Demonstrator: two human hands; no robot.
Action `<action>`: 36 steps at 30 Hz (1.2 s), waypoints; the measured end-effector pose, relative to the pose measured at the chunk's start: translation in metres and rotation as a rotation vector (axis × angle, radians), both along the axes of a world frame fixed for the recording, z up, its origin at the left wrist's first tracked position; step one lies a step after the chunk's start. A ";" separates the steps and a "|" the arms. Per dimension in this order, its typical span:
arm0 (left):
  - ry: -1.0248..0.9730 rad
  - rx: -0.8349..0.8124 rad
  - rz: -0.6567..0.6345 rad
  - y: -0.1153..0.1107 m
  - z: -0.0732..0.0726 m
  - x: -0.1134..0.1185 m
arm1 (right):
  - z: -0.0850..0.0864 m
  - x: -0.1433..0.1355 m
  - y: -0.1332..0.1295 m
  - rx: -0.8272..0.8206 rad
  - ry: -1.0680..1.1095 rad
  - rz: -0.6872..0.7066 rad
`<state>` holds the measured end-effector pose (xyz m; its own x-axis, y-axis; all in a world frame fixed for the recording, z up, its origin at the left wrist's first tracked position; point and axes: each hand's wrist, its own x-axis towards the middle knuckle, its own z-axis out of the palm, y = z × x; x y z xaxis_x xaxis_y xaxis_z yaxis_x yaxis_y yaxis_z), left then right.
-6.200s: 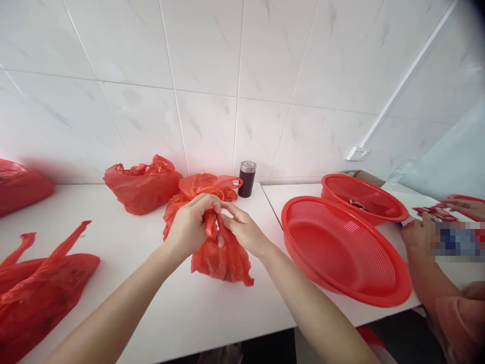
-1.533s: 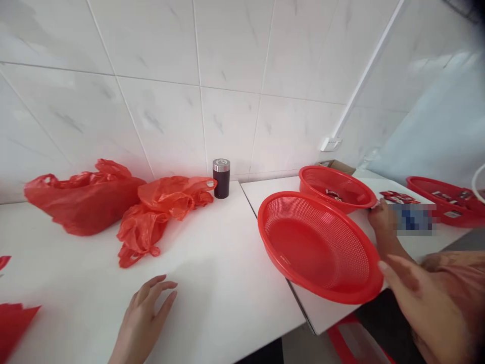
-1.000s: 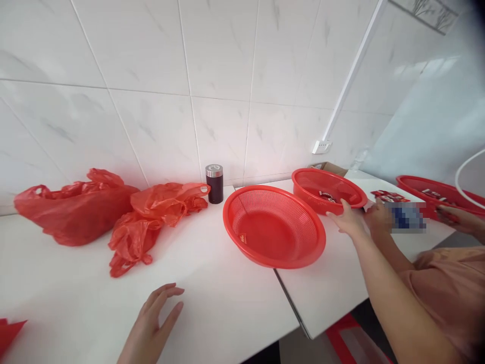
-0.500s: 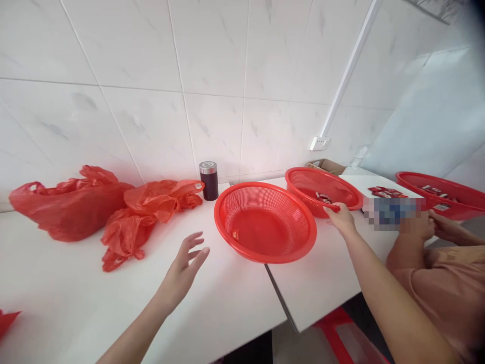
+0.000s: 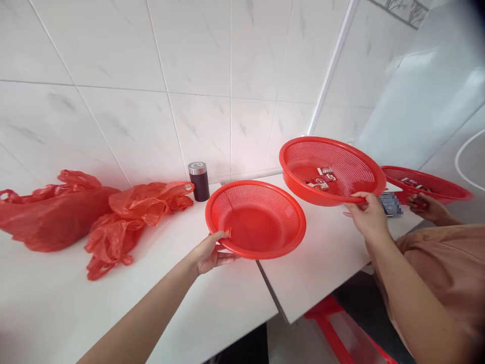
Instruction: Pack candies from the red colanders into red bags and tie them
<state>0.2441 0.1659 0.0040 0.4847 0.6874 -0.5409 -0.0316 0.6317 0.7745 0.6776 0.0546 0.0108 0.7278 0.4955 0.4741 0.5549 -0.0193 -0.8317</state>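
My left hand point(image 5: 212, 254) grips the near left rim of a round red basket point(image 5: 255, 227), thumb over the rim and fingers beneath. A small red packet point(image 5: 228, 232) lies by the thumb inside this basket, whose bottom is otherwise bare. My right hand point(image 5: 367, 215) pinches the near right rim of a second red basket point(image 5: 314, 193), which is raised and tilted above the white table. Several small red and white packets point(image 5: 322, 179) lie in that second basket.
Red plastic bags point(image 5: 56, 217) lie at the left, beside a dark flask point(image 5: 199, 182) near the tiled wall. At the right, a person's hand point(image 5: 428, 208) is by a third red basket point(image 5: 447, 186). A red stool point(image 5: 329, 323) stands below the white table point(image 5: 212, 308).
My left hand has reached right and taken hold of the near basket's rim. My right hand has lifted the second basket off the table. The view has turned slightly to the right.
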 end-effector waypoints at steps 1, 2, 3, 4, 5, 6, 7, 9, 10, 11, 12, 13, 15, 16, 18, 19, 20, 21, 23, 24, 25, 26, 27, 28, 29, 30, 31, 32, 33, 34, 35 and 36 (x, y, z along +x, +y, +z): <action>-0.004 0.002 0.010 0.002 0.001 -0.001 | 0.004 -0.006 -0.005 0.012 0.013 0.008; -0.012 0.011 0.022 0.001 0.003 -0.005 | 0.007 -0.012 -0.011 0.022 0.029 0.022; -0.024 0.028 0.040 -0.001 0.005 -0.012 | 0.011 -0.019 -0.016 0.029 0.042 0.039; -0.034 0.046 0.063 -0.005 0.007 -0.022 | 0.015 -0.026 -0.021 0.029 0.048 0.054; -0.040 0.069 0.087 -0.011 0.010 -0.035 | 0.018 -0.032 -0.025 0.025 0.045 0.067; -0.043 0.096 0.141 -0.017 0.014 -0.050 | 0.021 -0.038 -0.030 0.017 0.038 0.080; -0.030 0.123 0.194 -0.024 0.018 -0.066 | 0.023 -0.042 -0.034 0.006 0.028 0.086; 0.023 0.218 0.324 -0.037 0.031 -0.097 | 0.024 -0.049 -0.041 -0.042 -0.003 0.081; 0.050 0.283 0.386 -0.042 0.038 -0.109 | 0.022 -0.051 -0.044 -0.073 -0.028 0.072; 0.069 0.351 0.436 -0.045 0.047 -0.118 | 0.019 -0.054 -0.047 -0.106 -0.062 0.064; 0.078 0.421 0.473 -0.047 0.056 -0.123 | 0.016 -0.058 -0.050 -0.140 -0.099 0.062; 0.078 0.489 0.493 -0.046 0.065 -0.124 | 0.012 -0.063 -0.053 -0.173 -0.134 0.075; 0.058 0.608 0.476 -0.039 0.081 -0.116 | 0.004 -0.078 -0.058 -0.226 -0.176 0.134; 0.054 0.669 0.457 -0.033 0.086 -0.107 | 0.000 -0.087 -0.060 -0.253 -0.182 0.176; 0.113 0.858 0.417 -0.019 0.091 -0.085 | -0.008 -0.106 -0.062 -0.287 -0.175 0.257; 0.176 0.982 0.409 -0.012 0.090 -0.073 | -0.012 -0.115 -0.062 -0.292 -0.165 0.294; 0.240 1.120 0.401 -0.005 0.088 -0.061 | -0.017 -0.123 -0.061 -0.286 -0.151 0.328; 0.274 1.213 0.397 0.001 0.085 -0.050 | -0.022 -0.129 -0.059 -0.273 -0.134 0.361; 0.321 1.363 0.357 0.008 0.079 -0.032 | -0.032 -0.139 -0.055 -0.244 -0.099 0.408; 0.349 1.416 0.324 0.010 0.076 -0.025 | -0.036 -0.142 -0.054 -0.234 -0.082 0.422; 0.397 1.473 0.287 0.011 0.074 -0.020 | -0.040 -0.145 -0.052 -0.227 -0.066 0.430; 0.459 1.528 0.251 0.011 0.072 -0.016 | -0.043 -0.147 -0.052 -0.222 -0.050 0.433; 0.522 1.572 0.222 0.011 0.071 -0.014 | -0.045 -0.148 -0.052 -0.218 -0.038 0.431; 0.576 1.599 0.204 0.011 0.069 -0.013 | -0.046 -0.150 -0.052 -0.214 -0.028 0.426; 0.607 1.608 0.199 0.011 0.068 -0.012 | -0.047 -0.151 -0.052 -0.213 -0.024 0.419; 0.621 1.610 0.202 0.012 0.067 -0.012 | -0.047 -0.152 -0.052 -0.218 -0.025 0.408; 0.618 1.606 0.213 0.013 0.066 -0.012 | -0.047 -0.153 -0.052 -0.231 -0.028 0.390; 0.602 1.599 0.236 0.015 0.066 -0.012 | -0.046 -0.155 -0.052 -0.247 -0.031 0.367; 0.574 1.587 0.271 0.018 0.066 -0.013 | -0.046 -0.156 -0.052 -0.266 -0.033 0.341; 0.537 1.571 0.315 0.023 0.066 -0.014 | -0.045 -0.158 -0.052 -0.284 -0.034 0.317; 0.488 1.548 0.361 0.028 0.067 -0.015 | -0.044 -0.160 -0.054 -0.300 -0.033 0.294; 0.431 1.513 0.400 0.035 0.069 -0.015 | -0.043 -0.162 -0.057 -0.308 -0.031 0.279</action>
<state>0.2293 0.2005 0.0731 0.1533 0.7264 0.6700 0.3745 -0.6701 0.6408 0.5157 -0.0023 -0.0318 0.5334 0.7936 0.2927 0.5990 -0.1100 -0.7931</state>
